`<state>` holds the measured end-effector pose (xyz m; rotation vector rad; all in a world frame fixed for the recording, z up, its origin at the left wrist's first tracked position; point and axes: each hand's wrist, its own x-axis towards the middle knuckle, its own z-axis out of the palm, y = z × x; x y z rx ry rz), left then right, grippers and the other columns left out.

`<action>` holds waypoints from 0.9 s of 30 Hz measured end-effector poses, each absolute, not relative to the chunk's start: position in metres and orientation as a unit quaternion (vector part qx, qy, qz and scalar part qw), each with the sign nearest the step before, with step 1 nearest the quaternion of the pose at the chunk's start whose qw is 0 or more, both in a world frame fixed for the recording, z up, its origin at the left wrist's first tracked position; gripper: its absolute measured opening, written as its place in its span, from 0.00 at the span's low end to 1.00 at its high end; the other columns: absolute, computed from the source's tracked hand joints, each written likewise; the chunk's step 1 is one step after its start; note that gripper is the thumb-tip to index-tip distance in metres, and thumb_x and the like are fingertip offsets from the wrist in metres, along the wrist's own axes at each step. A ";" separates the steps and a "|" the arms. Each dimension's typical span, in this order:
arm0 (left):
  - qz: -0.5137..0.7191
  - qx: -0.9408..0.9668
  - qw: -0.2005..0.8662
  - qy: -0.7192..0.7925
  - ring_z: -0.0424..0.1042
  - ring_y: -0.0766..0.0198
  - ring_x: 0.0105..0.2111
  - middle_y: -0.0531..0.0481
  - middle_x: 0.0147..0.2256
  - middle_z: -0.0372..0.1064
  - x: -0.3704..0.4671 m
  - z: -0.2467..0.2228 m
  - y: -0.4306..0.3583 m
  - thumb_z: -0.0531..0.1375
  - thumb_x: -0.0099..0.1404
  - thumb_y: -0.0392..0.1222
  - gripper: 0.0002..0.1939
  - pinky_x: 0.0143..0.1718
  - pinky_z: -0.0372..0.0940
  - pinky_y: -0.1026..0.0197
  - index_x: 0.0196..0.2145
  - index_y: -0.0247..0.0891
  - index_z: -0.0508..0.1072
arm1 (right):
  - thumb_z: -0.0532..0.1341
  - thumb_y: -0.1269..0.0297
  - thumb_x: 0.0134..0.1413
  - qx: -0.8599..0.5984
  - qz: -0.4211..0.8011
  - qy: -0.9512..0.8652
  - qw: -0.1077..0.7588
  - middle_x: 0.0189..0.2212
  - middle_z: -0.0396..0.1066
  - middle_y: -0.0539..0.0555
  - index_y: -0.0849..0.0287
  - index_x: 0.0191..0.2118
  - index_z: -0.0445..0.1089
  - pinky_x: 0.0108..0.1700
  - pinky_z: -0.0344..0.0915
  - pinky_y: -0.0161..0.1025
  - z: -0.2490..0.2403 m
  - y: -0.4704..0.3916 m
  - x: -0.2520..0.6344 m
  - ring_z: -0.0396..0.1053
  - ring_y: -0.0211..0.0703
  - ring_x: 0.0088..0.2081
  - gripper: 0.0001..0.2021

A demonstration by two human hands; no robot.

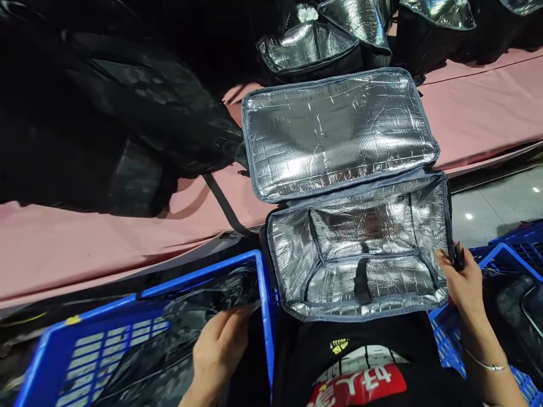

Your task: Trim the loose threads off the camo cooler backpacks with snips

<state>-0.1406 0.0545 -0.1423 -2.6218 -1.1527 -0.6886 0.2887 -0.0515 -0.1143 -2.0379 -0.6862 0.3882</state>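
Note:
In the head view an insulated bag point(373, 226) stands with its lid point(339, 135) folded back, its silver foil lining showing. A dark strip point(362, 282) lies inside it, over the lining. My right hand point(464, 282) grips the bag's right side, thumb at the rim, beside a black buckle point(458, 257). My left hand point(223, 345) is closed over the blue basket point(263, 316) at the left, fingers curled. Whatever it holds is hidden by the fingers. Next to it lies a dark camouflage-patterned bag point(199, 302) in that basket.
A pink-covered table point(479, 113) runs behind the bag. Several open foil-lined bags point(314, 48) stand along its far side, and large dark bags point(139, 107) crowd the left. Another blue basket point(504, 251) holding dark goods is at the right, over a tiled floor point(487, 209).

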 end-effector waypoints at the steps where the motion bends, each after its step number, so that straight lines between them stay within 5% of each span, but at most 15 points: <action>1: -0.241 -0.880 0.089 -0.399 0.70 0.67 0.25 0.51 0.28 0.70 -0.139 -0.141 0.053 0.57 0.59 0.30 0.07 0.30 0.65 0.65 0.36 0.39 0.70 | 0.60 0.57 0.44 -0.829 0.155 -0.279 0.459 0.24 0.65 0.49 0.62 0.33 0.68 0.32 0.58 0.36 -0.115 -0.051 0.289 0.61 0.38 0.27 0.13; 7: -0.264 -0.895 0.000 -0.360 0.71 0.68 0.29 0.51 0.31 0.72 -0.109 -0.146 0.040 0.57 0.58 0.27 0.11 0.33 0.65 0.67 0.38 0.38 0.69 | 0.60 0.57 0.44 -0.834 0.151 -0.283 0.450 0.24 0.64 0.48 0.61 0.33 0.68 0.33 0.58 0.36 -0.112 -0.050 0.289 0.61 0.39 0.27 0.13; 16: -0.261 -0.880 0.062 -0.392 0.71 0.67 0.27 0.50 0.30 0.72 -0.131 -0.146 0.043 0.58 0.58 0.28 0.10 0.33 0.65 0.65 0.36 0.38 0.71 | 0.60 0.57 0.43 -0.827 0.151 -0.287 0.460 0.24 0.64 0.48 0.61 0.33 0.68 0.34 0.58 0.37 -0.118 -0.051 0.291 0.61 0.39 0.27 0.13; 22: -0.289 -0.874 -0.048 -0.387 0.73 0.66 0.31 0.49 0.32 0.73 -0.102 -0.152 0.011 0.57 0.58 0.28 0.11 0.34 0.67 0.65 0.38 0.39 0.70 | 0.60 0.57 0.43 -0.829 0.147 -0.289 0.456 0.23 0.64 0.48 0.62 0.34 0.68 0.33 0.58 0.37 -0.116 -0.049 0.290 0.61 0.39 0.27 0.14; 27: -0.270 -0.876 -0.041 -0.397 0.72 0.66 0.30 0.48 0.32 0.72 -0.102 -0.163 0.011 0.57 0.59 0.28 0.10 0.33 0.66 0.65 0.37 0.39 0.70 | 0.60 0.57 0.44 -0.827 0.155 -0.294 0.454 0.24 0.65 0.49 0.62 0.34 0.68 0.34 0.58 0.37 -0.114 -0.050 0.290 0.62 0.40 0.28 0.14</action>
